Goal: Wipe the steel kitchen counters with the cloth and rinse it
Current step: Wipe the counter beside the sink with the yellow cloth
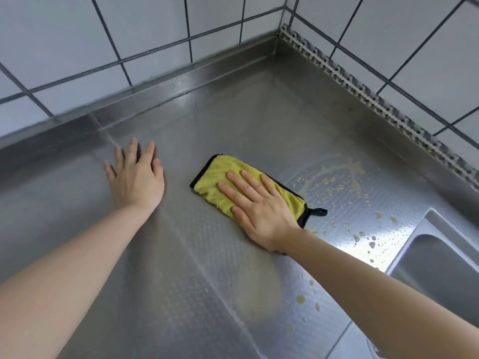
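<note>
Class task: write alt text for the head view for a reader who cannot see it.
A right hand presses a yellow cloth flat on a steel counter, beside yellowish droplets. The left hand rests flat on the counter; a sink sits at right.

The steel counter (233,120) lies open across the middle and top of the frame, bare from the hands back to the corner at upper right. Two tiled walls (145,29) close it off along the top and right, with a raised steel lip and a perforated strip (363,92) at their foot. The left hand (137,180) lies flat at centre left, the right hand (261,211) flat on the yellow cloth (220,177) at centre, with a bare gap between them. Yellowish droplets (337,187) speckle the surface right of the cloth. The sink (440,260) drops away at lower right.
</note>
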Motion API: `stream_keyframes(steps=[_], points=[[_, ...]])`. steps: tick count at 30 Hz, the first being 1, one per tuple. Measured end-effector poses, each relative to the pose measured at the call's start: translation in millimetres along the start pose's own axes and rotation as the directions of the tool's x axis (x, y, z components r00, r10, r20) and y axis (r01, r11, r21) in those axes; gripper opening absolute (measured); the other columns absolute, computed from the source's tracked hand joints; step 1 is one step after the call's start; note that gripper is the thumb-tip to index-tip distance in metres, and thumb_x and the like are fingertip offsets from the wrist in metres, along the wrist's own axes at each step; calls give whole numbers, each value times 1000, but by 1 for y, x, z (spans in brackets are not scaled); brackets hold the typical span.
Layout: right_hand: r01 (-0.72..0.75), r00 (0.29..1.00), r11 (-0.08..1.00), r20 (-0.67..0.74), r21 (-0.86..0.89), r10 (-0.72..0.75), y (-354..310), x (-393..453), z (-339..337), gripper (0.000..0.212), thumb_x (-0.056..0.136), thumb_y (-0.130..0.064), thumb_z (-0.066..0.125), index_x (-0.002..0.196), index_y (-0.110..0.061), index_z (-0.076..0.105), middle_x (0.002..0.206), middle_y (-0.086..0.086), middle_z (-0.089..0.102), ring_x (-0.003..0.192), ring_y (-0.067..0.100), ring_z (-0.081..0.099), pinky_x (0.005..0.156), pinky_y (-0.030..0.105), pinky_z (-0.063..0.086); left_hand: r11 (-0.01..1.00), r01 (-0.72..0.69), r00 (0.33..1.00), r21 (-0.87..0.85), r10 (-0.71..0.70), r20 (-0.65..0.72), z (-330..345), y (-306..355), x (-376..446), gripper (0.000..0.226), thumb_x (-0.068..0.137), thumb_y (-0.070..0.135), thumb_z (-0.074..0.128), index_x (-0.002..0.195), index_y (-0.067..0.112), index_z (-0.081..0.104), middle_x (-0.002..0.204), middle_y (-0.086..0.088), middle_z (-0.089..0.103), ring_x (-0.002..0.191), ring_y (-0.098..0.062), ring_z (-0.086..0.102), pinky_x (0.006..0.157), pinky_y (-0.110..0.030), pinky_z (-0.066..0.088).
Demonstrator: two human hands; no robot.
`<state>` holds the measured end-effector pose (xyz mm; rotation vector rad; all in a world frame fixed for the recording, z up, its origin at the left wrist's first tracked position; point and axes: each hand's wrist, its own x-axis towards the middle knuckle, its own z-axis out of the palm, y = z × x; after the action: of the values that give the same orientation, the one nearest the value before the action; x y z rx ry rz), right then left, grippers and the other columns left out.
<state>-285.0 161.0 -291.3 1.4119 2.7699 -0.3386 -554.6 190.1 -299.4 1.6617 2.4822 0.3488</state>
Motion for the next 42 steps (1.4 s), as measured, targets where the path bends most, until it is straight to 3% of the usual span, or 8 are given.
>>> stream_keyframes(steps=[12,20,27,29,33,35,39,42], points=[[-676,720,731,-126,95,682,96,8,-8,54,100,-47,13,153,-42,7,164,-9,5,151,21,-2,121,48,-2,998,-12,1000,63,10,30,25,68,-12,53,99,47,25,151,38,24,162,2,15,149,-31,2,117,-58,0],[-259,962,966,-88,15,259,24,34,0,54,99,-49,12,152,-46,5,164,-11,6,151,27,-2,120,53,-4,996,-25,1000,83,23,20,25,70,-13,53,100,47,21,151,38,22,162,0,16,149,-32,3,117,-58,2],[-238,966,971,-100,8,238,80,50,-10,52,101,-51,16,152,-46,9,164,-13,7,151,17,1,121,48,-3,998,-12,1000,59,11,14,22,69,-14,52,99,46,29,150,38,29,161,0,21,149,-30,8,118,-56,4],[-450,882,891,-127,55,453,111,51,-15,53,100,-52,16,152,-46,10,164,-11,7,151,17,2,121,48,-1,998,-6,1000,58,5,13,23,72,-14,52,98,45,31,149,37,30,161,0,21,149,-31,9,118,-56,3],[-824,518,529,-110,202,848,134,51,-12,60,95,-53,13,153,-42,7,165,-7,2,151,23,-3,119,52,-5,998,-9,1000,60,8,7,20,73,-14,51,99,44,33,149,35,32,161,-2,22,149,-32,9,117,-57,4],[-788,580,592,-122,170,806,136,50,-11,60,94,-55,11,153,-43,7,164,-7,3,151,25,-3,119,53,-6,998,-8,1000,60,7,10,18,73,-15,51,99,43,33,149,34,32,161,-2,22,149,-32,9,118,-57,4],[-433,899,901,-53,29,434,186,45,-34,55,98,-58,9,151,-48,4,164,-14,1,151,16,-2,122,46,0,997,-7,1000,75,6,14,18,73,-17,51,99,43,32,150,35,30,161,-1,22,149,-31,9,118,-56,5],[-321,947,947,-32,-22,321,230,45,-44,53,99,-58,11,151,-50,4,163,-16,3,151,13,2,122,43,3,996,4,1000,86,-4,7,18,73,-16,51,99,43,32,150,34,31,160,-2,23,149,-31,10,118,-56,6]])
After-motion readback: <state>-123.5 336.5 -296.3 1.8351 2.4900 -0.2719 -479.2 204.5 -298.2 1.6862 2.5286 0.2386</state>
